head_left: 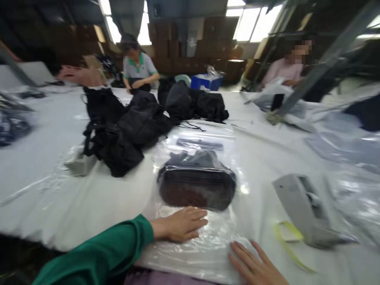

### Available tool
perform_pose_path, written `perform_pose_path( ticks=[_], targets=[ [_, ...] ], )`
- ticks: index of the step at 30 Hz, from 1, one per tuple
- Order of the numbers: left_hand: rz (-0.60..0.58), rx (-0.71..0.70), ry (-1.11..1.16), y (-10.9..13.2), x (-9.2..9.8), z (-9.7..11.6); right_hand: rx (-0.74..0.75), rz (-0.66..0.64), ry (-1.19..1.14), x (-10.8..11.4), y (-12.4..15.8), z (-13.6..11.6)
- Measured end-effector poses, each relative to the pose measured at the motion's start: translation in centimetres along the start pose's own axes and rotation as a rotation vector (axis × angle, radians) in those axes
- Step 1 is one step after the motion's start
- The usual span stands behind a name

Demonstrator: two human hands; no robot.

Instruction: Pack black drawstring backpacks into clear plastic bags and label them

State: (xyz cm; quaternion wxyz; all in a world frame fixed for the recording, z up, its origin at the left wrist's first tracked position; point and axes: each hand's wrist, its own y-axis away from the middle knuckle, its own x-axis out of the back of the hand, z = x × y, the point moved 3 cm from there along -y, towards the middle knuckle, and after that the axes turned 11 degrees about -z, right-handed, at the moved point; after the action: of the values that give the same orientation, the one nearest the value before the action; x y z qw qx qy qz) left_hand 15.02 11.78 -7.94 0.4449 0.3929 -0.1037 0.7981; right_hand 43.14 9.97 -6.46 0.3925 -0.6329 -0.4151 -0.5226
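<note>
Our left grip (181, 225) lies palm down in the head view, fingers stretched out and nearly flat, with nothing grasped; it rests on a clear plastic bag (218, 231). Our right grip (257, 264) is spread too, nearer to us and to the right, its fingers laid over the same plastic near the lower corner and closed on nothing that we can see. The dark bundle (197, 186) lies inside the bag, just beyond our left grip; we cannot tell whether the fingertips press its near edge through the film.

As we judge it, getting this bundle into its plastic is done: film covers it and runs well past it, both ways. Smoothing the slack near end looks like the step in hand. Whether either end is sealed we cannot make out, so closing may be left.

Beyond and left of our left grip, a heap of black bags (145, 118) sits on the worktop (115, 213) with no wrapping that we can see, so those seem not yet done. Right of our right grip stands a grey dispenser (303, 206), a yellow strip (292, 247) beside it, with loose clear plastic (353, 178) farther right.
</note>
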Motion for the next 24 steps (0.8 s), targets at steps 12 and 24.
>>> perform_pose_path(
  ticks=[12,24],
  targets=[
    [0.304,0.186,0.569,3.2,4.3,1.2,-0.251,0.189,-0.219,7.0,-2.4,1.7],
    [0.300,0.480,0.071,17.2,1.2,3.4,-0.606,0.263,-0.499,10.1,-5.2,6.7]
  ],
)
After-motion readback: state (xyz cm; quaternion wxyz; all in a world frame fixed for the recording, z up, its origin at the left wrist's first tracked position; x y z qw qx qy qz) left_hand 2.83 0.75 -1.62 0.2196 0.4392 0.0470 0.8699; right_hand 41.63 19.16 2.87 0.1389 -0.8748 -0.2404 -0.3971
